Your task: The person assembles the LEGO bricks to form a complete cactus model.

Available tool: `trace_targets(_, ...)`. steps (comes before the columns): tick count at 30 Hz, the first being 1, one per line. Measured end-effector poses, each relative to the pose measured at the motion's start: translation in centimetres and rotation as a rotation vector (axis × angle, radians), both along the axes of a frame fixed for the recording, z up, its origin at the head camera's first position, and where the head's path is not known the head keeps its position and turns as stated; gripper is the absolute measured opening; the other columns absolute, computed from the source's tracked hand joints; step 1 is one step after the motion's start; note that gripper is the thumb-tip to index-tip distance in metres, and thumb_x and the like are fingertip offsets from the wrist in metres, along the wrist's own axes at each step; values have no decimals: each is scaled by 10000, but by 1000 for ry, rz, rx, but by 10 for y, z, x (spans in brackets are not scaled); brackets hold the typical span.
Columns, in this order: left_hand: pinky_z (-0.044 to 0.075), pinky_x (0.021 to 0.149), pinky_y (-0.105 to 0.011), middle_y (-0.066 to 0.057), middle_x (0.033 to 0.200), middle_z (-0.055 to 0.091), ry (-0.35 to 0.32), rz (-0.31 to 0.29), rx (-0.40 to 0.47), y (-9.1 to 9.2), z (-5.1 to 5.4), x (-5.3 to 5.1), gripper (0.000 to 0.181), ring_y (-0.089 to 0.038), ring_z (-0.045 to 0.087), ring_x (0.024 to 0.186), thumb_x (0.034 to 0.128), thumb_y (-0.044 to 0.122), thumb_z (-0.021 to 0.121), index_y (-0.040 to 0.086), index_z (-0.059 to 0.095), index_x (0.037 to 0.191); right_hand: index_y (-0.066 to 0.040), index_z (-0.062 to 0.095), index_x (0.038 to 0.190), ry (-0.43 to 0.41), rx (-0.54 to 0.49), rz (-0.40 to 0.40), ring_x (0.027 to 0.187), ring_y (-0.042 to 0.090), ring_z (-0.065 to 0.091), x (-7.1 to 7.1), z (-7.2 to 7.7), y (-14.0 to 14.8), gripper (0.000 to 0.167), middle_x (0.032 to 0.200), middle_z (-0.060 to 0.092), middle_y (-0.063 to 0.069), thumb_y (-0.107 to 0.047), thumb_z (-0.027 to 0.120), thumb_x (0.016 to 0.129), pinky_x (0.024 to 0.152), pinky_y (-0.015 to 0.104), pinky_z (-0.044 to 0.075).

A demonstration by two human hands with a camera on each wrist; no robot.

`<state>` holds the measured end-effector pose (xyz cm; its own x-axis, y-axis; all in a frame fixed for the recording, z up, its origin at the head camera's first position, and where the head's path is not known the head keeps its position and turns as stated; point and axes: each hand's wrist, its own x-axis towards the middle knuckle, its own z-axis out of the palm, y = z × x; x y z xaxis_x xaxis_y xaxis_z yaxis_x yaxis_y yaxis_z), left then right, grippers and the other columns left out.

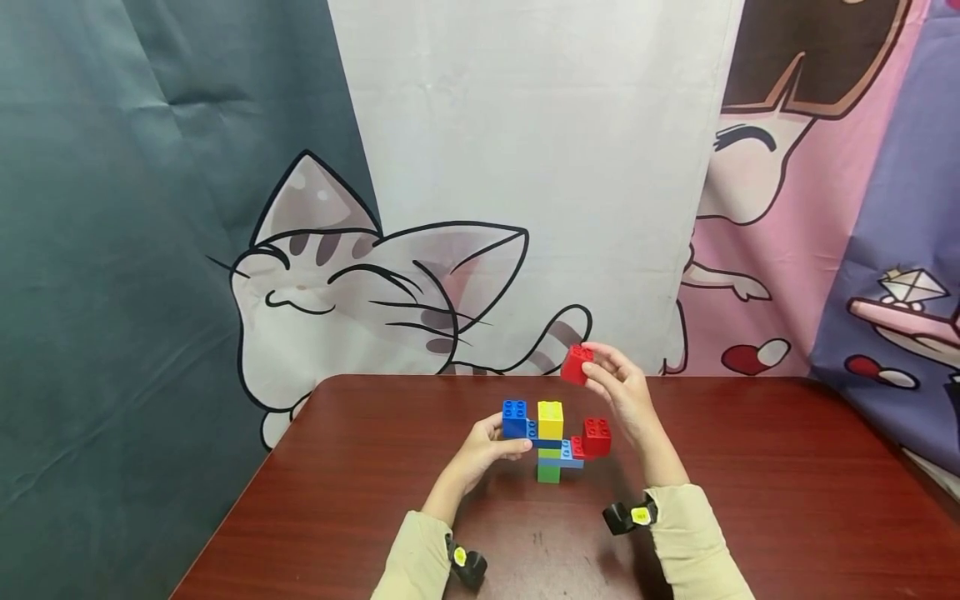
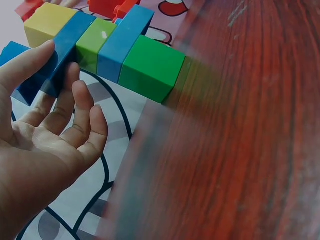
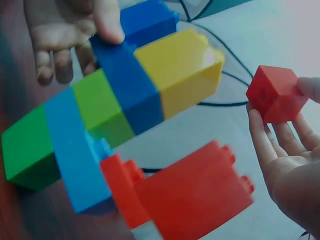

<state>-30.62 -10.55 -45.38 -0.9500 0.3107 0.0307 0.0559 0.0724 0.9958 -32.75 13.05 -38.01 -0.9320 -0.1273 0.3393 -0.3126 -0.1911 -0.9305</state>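
A model of toy building bricks rises from a green brick (image 1: 548,475), whose foot appears to meet the tabletop. Above come a light blue brick (image 3: 75,150), a lime brick (image 3: 102,105), a long dark blue brick (image 3: 131,87) and a yellow brick (image 1: 551,419). A blue brick (image 1: 514,419) sits on the left arm, a red brick (image 1: 597,436) on the right arm. With thumb and fingers, my left hand (image 1: 477,454) pinches the left end of the dark blue brick. Higher up and apart from the model, my right hand (image 1: 628,398) holds a loose red brick (image 3: 277,95).
The model is over a reddish-brown wooden table (image 1: 360,500). Behind its far edge hangs a cloth backdrop (image 1: 540,125) with a cartoon cat and a figure. Black wrist cameras (image 1: 628,517) are strapped over both light sleeves.
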Motion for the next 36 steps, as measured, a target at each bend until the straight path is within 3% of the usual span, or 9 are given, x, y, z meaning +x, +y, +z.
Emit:
trace_targets(4, 569, 852, -294, -167, 1160, 700, -15, 4, 3, 0, 0, 0, 496, -223, 687, 948, 881, 236, 719, 29, 549, 1299, -121, 589, 1221, 36, 41, 14, 966, 28, 651, 5, 6, -1, 273, 1038, 701, -172, -91, 595, 951, 866, 186, 544)
trace_targets(7, 570, 853, -298, -169, 1167, 697, -19, 2, 6, 0, 0, 0, 495, -297, 680, 999, 884, 233, 715, 29, 546, 1302, -119, 561, 1279, 44, 142, 10, 995, 10, 641, 7, 8, -3, 333, 1088, 693, -175, -139, 611, 950, 880, 179, 531)
trace_targets(9, 572, 850, -305, -173, 1164, 696, -7, 1, 4, 0, 0, 0, 496, -314, 677, 1002, 886, 232, 713, 18, 542, 1300, -126, 520, 1348, 47, 222, 3, 1036, 20, 631, 7, 9, -4, 409, 1191, 679, -104, -182, 613, 953, 913, 212, 526)
trace_targets(14, 573, 860, -320, -170, 1168, 693, -7, 0, 7, -1, 0, 0, 506, -240, 689, 969, 883, 246, 716, 22, 543, 1303, -146, 472, 1424, 64, 354, 24, 1203, 205, 569, 6, 7, -8, 506, 1393, 558, 158, -233, 615, 947, 1024, 466, 487)
trace_targets(17, 571, 875, -334, -168, 1178, 690, -19, 1, 10, 0, 0, 0, 512, -214, 693, 966, 884, 255, 715, 32, 540, 1311, -135, 503, 1398, 72, 392, 54, 1243, 307, 526, 7, 4, -9, 486, 1387, 552, 186, -240, 620, 938, 1019, 555, 464)
trace_targets(23, 570, 884, -356, -175, 1178, 689, -11, -4, 8, 1, 0, 0, 513, -286, 691, 1000, 886, 253, 712, 26, 537, 1311, -131, 546, 1338, 102, 462, 92, 1192, 333, 559, 6, 0, -9, 429, 1319, 597, 176, -238, 632, 931, 934, 463, 535)
trace_targets(30, 573, 862, -327, -177, 1148, 695, -12, -4, 12, 1, 2, 1, 492, -227, 690, 948, 895, 207, 697, 0, 532, 1310, -86, 582, 1278, 159, 503, 148, 1069, 287, 627, 4, 0, -9, 373, 1212, 650, 201, -183, 640, 922, 867, 389, 562)
trace_targets(36, 571, 870, -330, -173, 1153, 696, -10, -3, 9, 1, 1, 1, 502, -238, 687, 963, 888, 231, 707, 11, 540, 1307, -80, 573, 1266, 134, 528, 156, 1016, 258, 635, 4, 0, -7, 378, 1165, 657, 205, -198, 647, 915, 826, 314, 561)
